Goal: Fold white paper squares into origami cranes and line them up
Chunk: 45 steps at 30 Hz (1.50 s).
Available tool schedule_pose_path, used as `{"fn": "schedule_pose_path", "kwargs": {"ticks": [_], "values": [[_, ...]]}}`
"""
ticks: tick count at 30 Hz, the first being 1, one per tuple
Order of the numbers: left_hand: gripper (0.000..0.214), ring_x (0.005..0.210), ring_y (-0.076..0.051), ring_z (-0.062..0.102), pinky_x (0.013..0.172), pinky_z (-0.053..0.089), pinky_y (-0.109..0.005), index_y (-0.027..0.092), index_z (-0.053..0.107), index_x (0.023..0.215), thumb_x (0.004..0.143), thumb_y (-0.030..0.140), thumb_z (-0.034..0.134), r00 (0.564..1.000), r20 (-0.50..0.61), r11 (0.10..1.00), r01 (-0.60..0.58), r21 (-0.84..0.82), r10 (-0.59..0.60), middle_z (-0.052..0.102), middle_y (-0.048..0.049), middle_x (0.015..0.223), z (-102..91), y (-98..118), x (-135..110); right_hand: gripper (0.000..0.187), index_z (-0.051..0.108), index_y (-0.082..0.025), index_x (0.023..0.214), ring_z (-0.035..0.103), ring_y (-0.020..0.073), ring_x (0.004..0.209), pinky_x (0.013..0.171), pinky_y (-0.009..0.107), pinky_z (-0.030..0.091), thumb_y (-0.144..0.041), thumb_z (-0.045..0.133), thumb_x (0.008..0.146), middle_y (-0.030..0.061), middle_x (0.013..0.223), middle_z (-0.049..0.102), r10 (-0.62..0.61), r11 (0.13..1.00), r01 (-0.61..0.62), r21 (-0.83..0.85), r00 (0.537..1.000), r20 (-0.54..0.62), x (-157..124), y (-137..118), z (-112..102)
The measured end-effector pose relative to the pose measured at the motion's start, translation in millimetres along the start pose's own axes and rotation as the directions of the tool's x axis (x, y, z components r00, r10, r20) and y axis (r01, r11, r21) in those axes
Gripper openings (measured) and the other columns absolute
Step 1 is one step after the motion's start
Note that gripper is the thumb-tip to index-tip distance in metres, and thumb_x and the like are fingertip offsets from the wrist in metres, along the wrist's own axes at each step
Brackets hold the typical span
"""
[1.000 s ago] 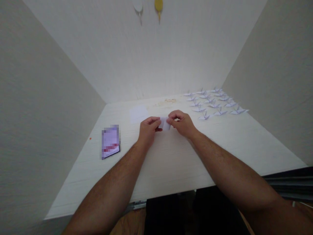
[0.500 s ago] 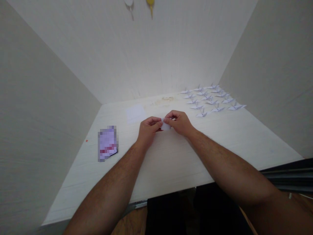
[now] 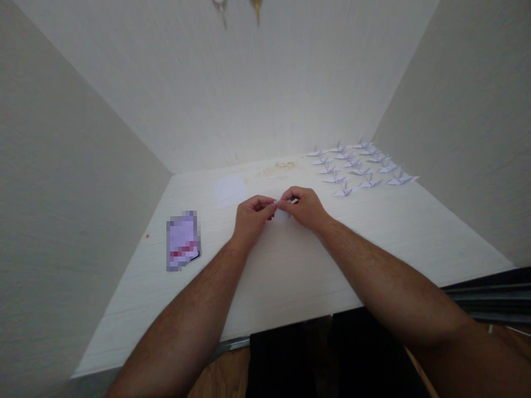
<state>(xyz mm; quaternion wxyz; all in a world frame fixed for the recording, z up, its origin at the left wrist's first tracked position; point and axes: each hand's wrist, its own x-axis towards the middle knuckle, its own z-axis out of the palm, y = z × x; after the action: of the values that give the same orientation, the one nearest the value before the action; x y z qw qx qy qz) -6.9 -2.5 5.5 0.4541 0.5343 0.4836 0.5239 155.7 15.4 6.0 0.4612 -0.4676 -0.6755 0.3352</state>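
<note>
Between my two hands is a small piece of white folded paper (image 3: 283,211), held a little above the white table. My left hand (image 3: 254,216) pinches its left side between thumb and fingers. From the other side, my right hand (image 3: 302,206) grips the paper's upper part, thumb and index finger pressed together. The fingers cover much of the paper, so its exact folded shape is hidden. Several white paper cranes (image 3: 352,165) stand in rows at the back right, beyond my right hand. A flat white paper sheet (image 3: 230,190) lies to the left, behind my left hand.
A phone-like object (image 3: 183,241), blurred out, lies on the white table (image 3: 286,287) at the left. Near the left edge is a tiny orange bit (image 3: 147,236). Walls enclose the table at the back and sides. Two hooks (image 3: 257,8) hang on the back wall.
The paper between my hands shows less of its face now, tilted or folded under my fingers. My thumbs have come slightly closer together. The rest stays in place.
</note>
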Motion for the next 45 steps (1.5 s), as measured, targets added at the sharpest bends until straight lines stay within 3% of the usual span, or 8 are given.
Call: {"fn": "schedule_pose_path", "kwargs": {"ticks": [45], "values": [[0.018, 0.053, -0.010, 0.054, 0.055, 0.043, -0.024, 0.017, 0.071, 0.072, 0.066, 0.032, 0.078, 1.000, 0.001, 0.998, 0.021, 0.059, -0.021, 0.064, -0.0003, 0.059, -0.5, 4.2, -2.6, 0.021, 0.068, -0.018, 0.068, 0.057, 0.0135, 0.064, 0.060, 0.026, 0.042, -0.037, 0.072, 0.074, 0.0017, 0.067, 0.067, 0.054, 0.997, -0.052, -0.064, 0.998, 0.018, -0.1, -0.5, -1.3]]}}
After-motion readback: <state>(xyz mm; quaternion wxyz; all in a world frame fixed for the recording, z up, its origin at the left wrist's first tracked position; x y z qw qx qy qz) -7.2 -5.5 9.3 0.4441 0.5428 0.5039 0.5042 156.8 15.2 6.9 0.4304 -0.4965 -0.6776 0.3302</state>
